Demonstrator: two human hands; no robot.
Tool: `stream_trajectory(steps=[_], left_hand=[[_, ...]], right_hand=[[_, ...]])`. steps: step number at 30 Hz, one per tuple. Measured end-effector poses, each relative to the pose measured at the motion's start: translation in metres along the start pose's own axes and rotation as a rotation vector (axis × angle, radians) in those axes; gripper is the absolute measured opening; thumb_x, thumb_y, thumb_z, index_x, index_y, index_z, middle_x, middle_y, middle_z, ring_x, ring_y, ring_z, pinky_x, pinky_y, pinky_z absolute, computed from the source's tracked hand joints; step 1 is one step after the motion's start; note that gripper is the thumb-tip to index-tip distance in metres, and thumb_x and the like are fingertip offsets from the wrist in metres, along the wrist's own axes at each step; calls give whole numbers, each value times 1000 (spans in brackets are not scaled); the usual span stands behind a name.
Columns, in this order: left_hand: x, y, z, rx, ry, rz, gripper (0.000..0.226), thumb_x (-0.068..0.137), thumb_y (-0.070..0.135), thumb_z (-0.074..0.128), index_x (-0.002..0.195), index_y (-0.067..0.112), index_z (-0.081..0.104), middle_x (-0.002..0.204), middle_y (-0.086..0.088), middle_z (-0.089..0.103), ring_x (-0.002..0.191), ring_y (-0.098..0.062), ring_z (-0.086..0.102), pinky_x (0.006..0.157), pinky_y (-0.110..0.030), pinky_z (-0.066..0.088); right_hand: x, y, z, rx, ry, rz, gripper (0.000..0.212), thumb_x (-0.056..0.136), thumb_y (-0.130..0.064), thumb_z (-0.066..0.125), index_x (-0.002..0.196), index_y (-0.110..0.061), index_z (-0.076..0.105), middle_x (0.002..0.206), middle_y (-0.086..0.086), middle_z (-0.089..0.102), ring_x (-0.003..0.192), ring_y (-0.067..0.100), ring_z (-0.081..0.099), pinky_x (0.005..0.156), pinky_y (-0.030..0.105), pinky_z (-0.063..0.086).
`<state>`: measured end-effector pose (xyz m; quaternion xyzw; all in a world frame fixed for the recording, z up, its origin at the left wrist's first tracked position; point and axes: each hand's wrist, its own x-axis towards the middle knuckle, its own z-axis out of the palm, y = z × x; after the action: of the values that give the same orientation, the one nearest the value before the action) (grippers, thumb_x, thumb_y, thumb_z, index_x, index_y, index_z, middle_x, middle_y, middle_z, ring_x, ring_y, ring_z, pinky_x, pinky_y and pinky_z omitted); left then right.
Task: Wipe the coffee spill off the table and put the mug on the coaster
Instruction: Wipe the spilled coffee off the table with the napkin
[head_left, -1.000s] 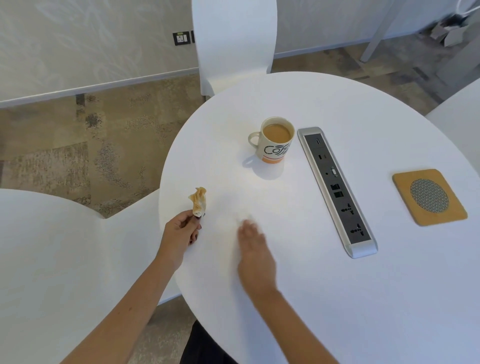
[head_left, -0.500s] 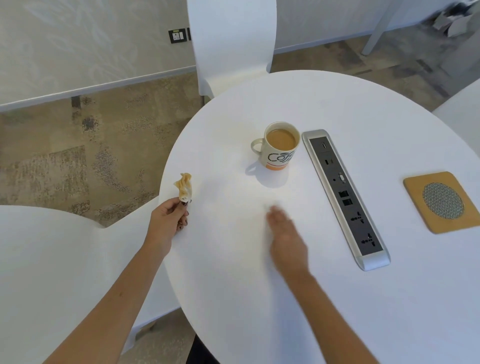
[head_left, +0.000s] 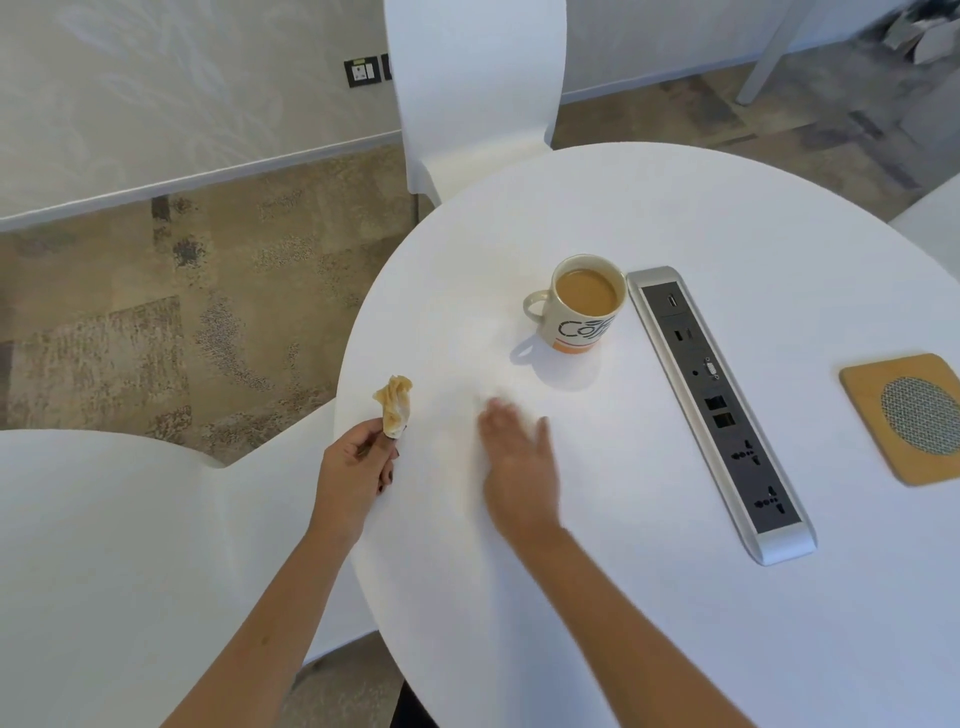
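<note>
A white mug (head_left: 582, 312) full of milky coffee stands on the round white table (head_left: 649, 613), just left of the socket strip. The tan square coaster (head_left: 904, 415) lies bare at the right edge. My left hand (head_left: 353, 467) sits at the table's left rim, pinching a crumpled coffee-stained tissue (head_left: 396, 405) upright. My right hand (head_left: 519, 467) lies flat, palm down and blurred, below and left of the mug. A pale blur shows at its fingertips; whether a white tissue is under it I cannot tell. A faint tan smear (head_left: 457, 457) shows left of that hand.
A silver and black socket strip (head_left: 719, 405) runs diagonally between mug and coaster. A white chair (head_left: 475, 78) stands behind the table, and another white seat (head_left: 104, 545) is at my left. Patterned carpet covers the floor.
My right hand swept right across the table, then back to the left. My left hand kept hold of the stained tissue at the rim. The mug stayed put.
</note>
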<state>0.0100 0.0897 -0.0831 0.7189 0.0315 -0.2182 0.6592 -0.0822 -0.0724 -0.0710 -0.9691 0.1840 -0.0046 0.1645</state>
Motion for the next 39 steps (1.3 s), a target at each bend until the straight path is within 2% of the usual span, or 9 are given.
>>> stream_trajectory(steps=[6, 8, 14, 20, 23, 29, 34, 36, 39], left_hand=[[-1, -2, 1, -52, 25, 12, 18, 96, 4, 53, 91, 12, 69, 52, 5, 50, 44, -7, 39, 42, -17, 35], [0, -2, 1, -51, 30, 5, 14, 96, 6, 55, 93, 10, 68, 57, 5, 53, 44, -7, 40, 42, -17, 34], [1, -4, -1, -22, 12, 6, 11, 94, 13, 60, 97, 13, 70, 62, 2, 55, 45, -9, 42, 43, -18, 35], [0, -3, 0, -7, 8, 6, 12, 95, 14, 59, 98, 15, 70, 64, 1, 54, 45, -8, 41, 43, -17, 35], [0, -2, 0, -6, 12, 1, 11, 94, 14, 60, 100, 14, 70, 65, 0, 55, 44, -7, 41, 42, -16, 36], [-5, -2, 1, 11, 1, 28, 13, 95, 13, 59, 92, 20, 69, 63, 1, 54, 42, -6, 41, 41, -16, 34], [-20, -9, 3, 39, -9, 32, 15, 95, 13, 59, 91, 22, 70, 58, 6, 56, 42, -6, 42, 42, -16, 35], [-30, -13, 3, 75, -7, 26, 15, 95, 13, 58, 92, 22, 70, 60, 5, 57, 43, -6, 44, 42, -16, 35], [-46, -18, 5, 90, -20, 11, 13, 95, 15, 59, 97, 21, 70, 62, 4, 58, 45, -7, 45, 43, -16, 38]], right_hand=[[-18, -60, 21, 39, -112, -292, 55, 79, -6, 36, 129, -12, 57, 138, 4, 54, 129, 17, 48, 107, 59, 25], [-9, -42, 12, 6, -48, -218, 58, 70, -3, 39, 122, -13, 63, 132, 2, 59, 123, 14, 54, 102, 57, 35], [28, 85, -24, -84, -25, 244, 66, 84, 2, 35, 147, -16, 27, 158, -2, 18, 144, 8, 14, 115, 43, -4], [-3, 114, -31, -37, 89, 432, 69, 81, 8, 37, 146, -14, 30, 157, 1, 22, 144, 15, 16, 116, 46, 1], [-16, 62, -11, -4, 40, 280, 68, 81, 6, 37, 146, -12, 30, 157, 4, 21, 144, 18, 18, 115, 46, 3], [-66, -36, 13, 5, -94, -98, 60, 66, -4, 33, 115, -13, 67, 127, 3, 63, 117, 19, 59, 92, 52, 46], [-100, -18, 13, -9, -95, -303, 62, 70, -4, 30, 120, -15, 64, 131, -1, 60, 122, 14, 54, 97, 55, 41], [-98, 13, 1, 32, -62, -213, 60, 70, -1, 33, 120, -14, 64, 131, 2, 60, 121, 17, 55, 98, 56, 40], [-95, 82, -14, 56, -6, 51, 61, 81, 8, 39, 138, -13, 45, 150, 4, 36, 140, 17, 29, 116, 42, 6]])
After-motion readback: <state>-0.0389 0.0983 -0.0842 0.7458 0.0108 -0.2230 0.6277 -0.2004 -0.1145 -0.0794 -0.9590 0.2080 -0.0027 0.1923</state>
